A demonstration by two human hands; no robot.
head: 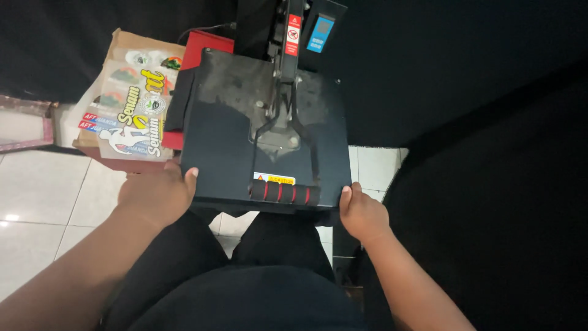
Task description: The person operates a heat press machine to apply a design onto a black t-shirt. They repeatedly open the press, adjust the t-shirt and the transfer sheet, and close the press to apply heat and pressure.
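A black heat press (pixel 220 147) sits in front of me, its flat top plate closed down. A lever handle with black and red foam grips (pixel 285 192) lies across the plate's near edge. My left hand (pixel 156 195) grips the plate's near left corner, thumb on top. At the near right corner my right hand (pixel 361 211) holds the edge, thumb against the side. Black cloth (pixel 275 214) shows under the plate between my hands.
A cardboard sheet covered with printed stickers (pixel 131 98) lies left of the press, over a red base part (pixel 208 44). White floor tiles (pixel 43 196) spread at left. Black fabric (pixel 478 122) fills the right side. My dark-clothed legs are below.
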